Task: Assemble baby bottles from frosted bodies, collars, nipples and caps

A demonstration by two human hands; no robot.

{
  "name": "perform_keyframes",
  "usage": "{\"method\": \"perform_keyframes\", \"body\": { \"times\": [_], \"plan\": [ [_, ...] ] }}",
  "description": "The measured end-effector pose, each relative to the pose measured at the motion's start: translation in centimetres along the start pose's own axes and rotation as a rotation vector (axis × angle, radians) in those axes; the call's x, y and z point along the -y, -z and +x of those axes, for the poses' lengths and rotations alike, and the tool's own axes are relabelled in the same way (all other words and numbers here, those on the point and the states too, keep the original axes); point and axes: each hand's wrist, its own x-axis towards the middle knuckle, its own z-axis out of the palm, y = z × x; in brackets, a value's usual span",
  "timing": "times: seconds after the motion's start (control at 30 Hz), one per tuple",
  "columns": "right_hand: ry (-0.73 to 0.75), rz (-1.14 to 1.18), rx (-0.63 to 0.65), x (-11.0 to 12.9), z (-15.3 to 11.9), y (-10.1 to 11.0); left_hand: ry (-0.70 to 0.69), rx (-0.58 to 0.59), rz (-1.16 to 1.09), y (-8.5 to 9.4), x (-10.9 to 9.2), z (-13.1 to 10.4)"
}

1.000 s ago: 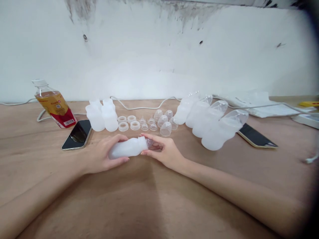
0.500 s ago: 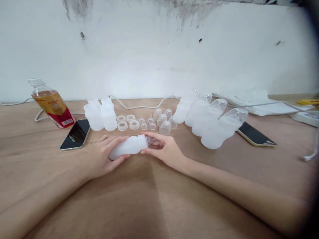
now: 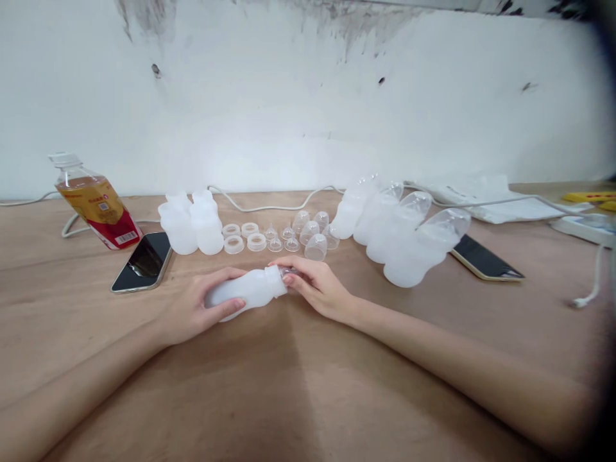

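A frosted white baby bottle (image 3: 248,292) lies sideways between my hands, tilted slightly up toward the right. My left hand (image 3: 202,305) wraps round its body, thumb in front and fingers behind. At the neck is a white collar ring (image 3: 275,281), with a clear nipple (image 3: 285,272) sticking out of it. My right hand (image 3: 317,285) closes on this nipple, its fingers reaching the collar's upper edge; the nipple's tip is hidden. Just beyond the hands stand loose collar rings (image 3: 256,242), loose clear nipples (image 3: 291,244) and clear dome caps (image 3: 316,247).
Two open bottles (image 3: 208,224) stand behind on the left, near a phone (image 3: 142,262) and a tea bottle (image 3: 99,208). Several capped bottles (image 3: 409,256) stand at right, before another phone (image 3: 486,258). A white cable (image 3: 269,208), plastic bag (image 3: 491,199) and power strip (image 3: 582,228) lie farther back.
My right thumb has moved up onto the nipple, and the fingers have closed round it. The bottle has tilted a little more, while my left hand keeps hold of its body.
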Motion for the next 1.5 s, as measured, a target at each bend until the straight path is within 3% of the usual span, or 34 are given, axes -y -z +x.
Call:
{"method": "perform_keyframes", "body": {
  "times": [0.1, 0.27, 0.37, 0.53, 0.67, 0.87, 0.93, 1.03, 1.3, 1.5],
  "plan": [
    [0.042, -0.181, 0.039, -0.2, 0.5, 1.4, 0.063, -0.022, -0.099, 0.0, 0.5, 0.2],
    [-0.170, -0.723, -0.200, -1.0, 1.2, 4.0, 0.138, -0.051, -0.350, 0.1, 1.7, 0.5],
    [-0.315, -0.966, -0.133, -1.5, 1.2, 4.4, 0.161, -0.055, -0.469, 0.0, 2.2, 0.6],
    [-0.378, -0.954, -0.013, -1.6, 0.9, 4.1, 0.173, -0.047, -0.572, -0.3, 2.6, 0.5],
    [-0.377, -0.650, -0.066, -1.0, 1.1, 3.9, 0.176, -0.061, -0.620, -0.5, 3.0, 0.4],
    [-0.370, 0.604, -0.332, -0.9, 1.1, 1.9, 0.196, -0.082, -0.644, -0.7, 3.3, 0.5],
    [-0.447, 0.851, -0.357, -1.5, 0.9, 1.0, 0.199, -0.088, -0.625, -0.7, 3.2, 0.6],
    [-0.518, 0.956, -0.389, -2.3, 0.5, 0.2, 0.209, -0.082, -0.580, -0.6, 2.7, 0.6],
    [-0.525, 0.967, -0.393, -2.5, 0.6, 0.4, 0.204, -0.055, -0.460, -0.1, 1.9, 0.6],
    [-0.339, 0.868, -0.351, -2.2, 0.2, 0.1, 0.174, -0.168, -0.219, 0.0, 1.1, 0.5]
  ]
}}
